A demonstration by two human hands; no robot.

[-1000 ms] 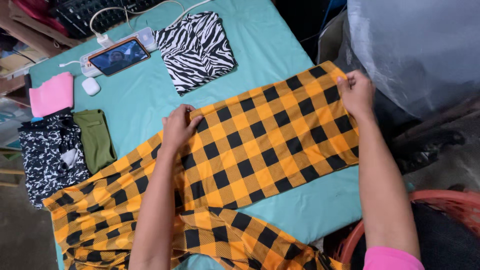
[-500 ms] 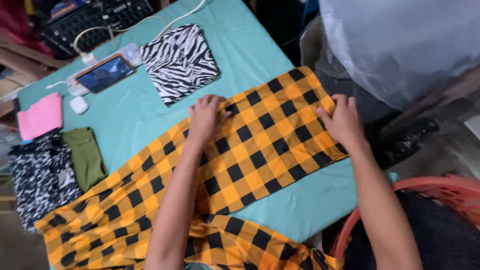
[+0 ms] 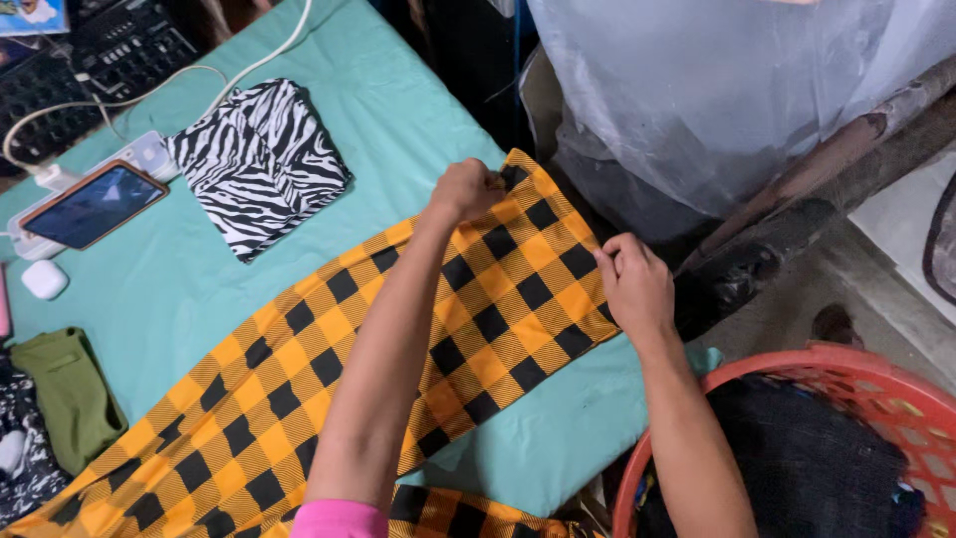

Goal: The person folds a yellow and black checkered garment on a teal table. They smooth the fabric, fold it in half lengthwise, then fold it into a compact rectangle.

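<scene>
Orange-and-black checks, pinched at the far end

Orange check cloth (image 3: pixel 299 379) laid long across the teal table (image 3: pixel 418 110), running from the near left corner up to the far right edge. Left hand (image 3: pixel 466 189) up at the cloth's far corner, curled tight, fingers closed on the hem right at the tip. Right hand (image 3: pixel 634 284) down on the right-hand edge of the same end, fingers pinched on the hem there, close to the table's side. Both grips on one short end, then, with the whole length of cloth trailing away from them toward the lower left, flat on the table, passing under the left forearm. A second fold of the same check peeking in at the bottom edge.

Beyond the cloth: zebra-print piece (image 3: pixel 257 159) folded, just clear of the check's upper edge. Phone (image 3: pixel 95 204) on a white power strip farther left, small white case (image 3: pixel 45 279) beside it, green folded piece (image 3: pixel 68 399) at the left edge. Red basket (image 3: pixel 846 364) low right, off the table, dark fabric inside. Clear plastic sheet (image 3: pixel 717 90) bulging at top right.
</scene>
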